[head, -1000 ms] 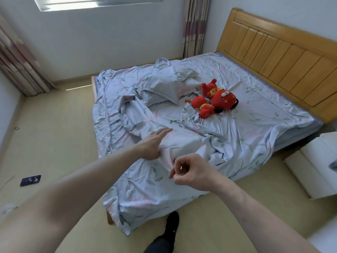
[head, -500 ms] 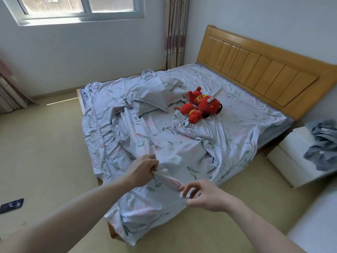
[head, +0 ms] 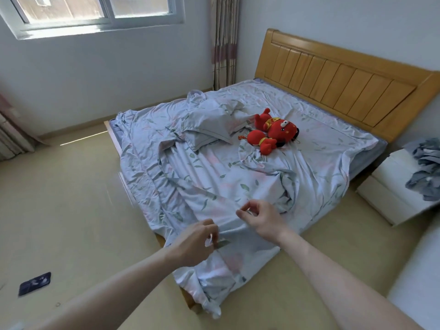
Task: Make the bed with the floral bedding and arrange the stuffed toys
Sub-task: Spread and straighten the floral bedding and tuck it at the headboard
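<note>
At the foot corner of the bed [head: 357, 91], the floral cover [head: 238, 186] lies rumpled across the mattress, bunched in a ridge toward the right and hanging over the near corner to the floor [head: 71, 198]; the left hand [head: 195, 241] pinches a fold of its edge between curled fingers; the right hand [head: 264, 220], just beside it and further onto the bed, has thumb and forefinger drawn together on a second fold, though whether cloth is firmly caught there cannot be told with certainty. Judged step in hand: taking hold of the cover's edge to draw it flat; done well, both grips should sit on the same hem, set wider apart, and the pull should run toward the foot, low and even, so the ridge is drawn out rather than shifted. A loose pillow [head: 209, 122] lies mid-bed, well apart from both hands; the red stuffed toys [head: 271, 132] rest just beside it toward the wooden headboard, not yet arranged. A white nightstand [head: 385, 186] with grey clothing [head: 426, 172] stands right of the bed; a dark flat object [head: 34, 283] lies on the floor at left.
</note>
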Action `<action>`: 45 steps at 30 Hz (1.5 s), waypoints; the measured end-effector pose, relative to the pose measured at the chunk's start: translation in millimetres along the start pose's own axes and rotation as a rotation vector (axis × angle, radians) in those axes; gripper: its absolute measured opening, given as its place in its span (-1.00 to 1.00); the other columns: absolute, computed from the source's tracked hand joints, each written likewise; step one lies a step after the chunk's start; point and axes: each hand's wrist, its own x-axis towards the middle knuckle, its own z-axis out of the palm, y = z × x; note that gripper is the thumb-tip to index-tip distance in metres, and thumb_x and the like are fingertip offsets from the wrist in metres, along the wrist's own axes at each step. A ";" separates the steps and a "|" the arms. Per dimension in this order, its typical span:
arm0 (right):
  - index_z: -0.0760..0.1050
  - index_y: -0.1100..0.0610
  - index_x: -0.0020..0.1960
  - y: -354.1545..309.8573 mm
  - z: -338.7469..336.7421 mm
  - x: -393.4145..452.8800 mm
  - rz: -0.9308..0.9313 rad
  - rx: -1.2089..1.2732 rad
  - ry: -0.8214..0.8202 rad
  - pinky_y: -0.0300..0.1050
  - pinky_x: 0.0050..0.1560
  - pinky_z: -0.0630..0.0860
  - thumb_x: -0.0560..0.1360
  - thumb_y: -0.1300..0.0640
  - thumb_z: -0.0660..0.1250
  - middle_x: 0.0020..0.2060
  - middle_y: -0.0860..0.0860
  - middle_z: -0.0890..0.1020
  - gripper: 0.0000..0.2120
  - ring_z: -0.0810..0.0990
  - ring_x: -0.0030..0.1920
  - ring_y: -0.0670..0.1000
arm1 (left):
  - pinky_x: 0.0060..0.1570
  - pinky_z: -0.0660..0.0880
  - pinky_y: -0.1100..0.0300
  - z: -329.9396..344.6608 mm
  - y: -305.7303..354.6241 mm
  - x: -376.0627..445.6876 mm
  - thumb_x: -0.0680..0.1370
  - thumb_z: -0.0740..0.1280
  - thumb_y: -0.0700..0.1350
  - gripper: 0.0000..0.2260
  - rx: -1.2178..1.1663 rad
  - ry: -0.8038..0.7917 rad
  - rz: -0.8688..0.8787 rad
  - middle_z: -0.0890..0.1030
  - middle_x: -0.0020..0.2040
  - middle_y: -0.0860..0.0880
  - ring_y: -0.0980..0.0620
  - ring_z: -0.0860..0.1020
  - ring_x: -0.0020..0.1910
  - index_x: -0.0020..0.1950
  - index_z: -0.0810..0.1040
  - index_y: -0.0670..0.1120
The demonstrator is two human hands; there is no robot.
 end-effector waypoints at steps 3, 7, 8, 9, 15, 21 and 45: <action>0.61 0.00 -0.15 -39.1 15.1 -32.6 -0.138 -0.035 -0.126 -0.31 -0.34 0.28 0.51 -0.01 0.49 -0.46 -0.14 0.44 -0.88 0.37 -0.41 -0.15 | 0.01 0.49 0.14 -12.5 -25.7 -2.9 0.46 0.45 -0.06 -0.48 0.082 -0.013 -0.079 0.32 0.33 0.06 0.01 0.46 0.18 0.35 0.31 0.08; 0.61 -0.09 -0.07 -72.3 23.2 -69.9 -0.161 -0.121 -0.190 -0.34 -0.33 0.32 0.48 0.18 0.46 -0.44 -0.17 0.44 -0.84 0.40 -0.39 -0.11 | 0.32 0.44 0.06 -29.9 -27.5 27.0 0.39 0.46 -0.15 -0.18 0.221 0.007 -0.034 0.12 0.57 0.02 -0.07 0.20 0.48 0.56 0.13 0.10; 0.59 -0.11 -0.04 -76.5 23.3 -77.3 -0.161 -0.132 -0.199 -0.35 -0.31 0.34 0.47 0.22 0.43 -0.39 -0.16 0.46 -0.78 0.42 -0.36 -0.10 | 0.39 0.38 0.03 -30.2 -25.5 35.0 0.42 0.44 -0.11 -0.24 0.281 -0.036 0.010 0.13 0.59 0.03 -0.07 0.15 0.52 0.55 0.18 0.12; 0.58 -0.13 -0.02 -78.7 23.1 -83.5 -0.156 -0.146 -0.203 -0.34 -0.30 0.35 0.46 0.24 0.41 -0.35 -0.15 0.47 -0.73 0.43 -0.34 -0.10 | 0.43 0.32 0.02 -30.1 -22.8 41.2 0.46 0.41 -0.07 -0.37 0.323 -0.076 0.056 0.19 0.58 0.04 -0.07 0.13 0.55 0.50 0.30 0.12; 0.51 -0.11 0.12 -74.0 3.5 -110.8 0.018 -0.241 -0.138 -0.14 -0.23 0.47 0.52 0.12 0.45 -0.25 -0.09 0.52 -0.76 0.50 -0.27 -0.04 | 0.22 0.33 0.10 -38.2 -38.8 44.1 0.51 0.24 -0.13 -0.90 0.411 -0.017 -0.066 0.62 0.00 0.04 -0.06 0.54 0.14 -0.05 0.49 0.05; 0.57 -0.07 -0.09 -79.5 13.1 -141.7 0.068 -0.220 -0.171 -0.25 -0.33 0.37 0.53 -0.06 0.45 -0.33 -0.11 0.51 -0.90 0.45 -0.36 -0.11 | 0.17 0.35 0.06 -40.6 -74.9 19.8 0.58 0.26 -0.08 -0.86 0.556 0.120 -0.080 0.54 0.12 -0.01 -0.10 0.52 0.14 0.13 0.50 0.02; 0.49 -0.02 -0.25 -109.8 110.8 -224.1 0.274 -0.332 0.269 -0.06 -0.42 0.32 0.45 -0.35 0.40 -0.45 0.00 0.53 -0.59 0.36 -0.49 -0.08 | -0.43 0.41 0.01 -175.1 -208.7 -42.7 0.55 0.17 -0.13 -0.90 0.210 0.221 0.286 0.44 -0.31 0.04 -0.11 0.43 -0.39 -0.14 0.39 0.04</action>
